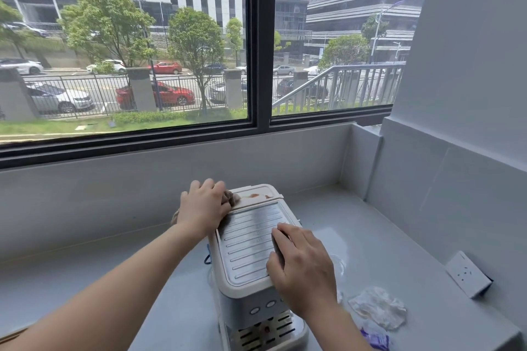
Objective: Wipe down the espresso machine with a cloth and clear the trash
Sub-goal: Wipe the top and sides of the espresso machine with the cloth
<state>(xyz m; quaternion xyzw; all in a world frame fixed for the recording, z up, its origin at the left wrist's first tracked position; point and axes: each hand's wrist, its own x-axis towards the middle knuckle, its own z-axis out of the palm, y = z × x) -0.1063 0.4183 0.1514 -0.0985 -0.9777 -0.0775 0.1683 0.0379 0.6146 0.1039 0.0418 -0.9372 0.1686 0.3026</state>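
A cream espresso machine (248, 239) with a ribbed metal top stands on the grey counter below the window. My left hand (204, 206) presses a brownish cloth (229, 198) against the machine's back left corner. Reddish-brown stains (256, 195) mark the cream lid at the back, just right of the cloth. My right hand (303, 268) rests flat on the right side of the metal top, holding nothing. To the right of the machine on the counter lie a crumpled clear plastic wrapper (379, 306) and a purple wrapper (376, 338).
The grey counter (356, 236) runs into a corner at the right wall. A white power socket block (467, 273) sits against that wall. A blue cable (207, 258) hangs at the machine's left side. A large window (256, 45) fills the back.
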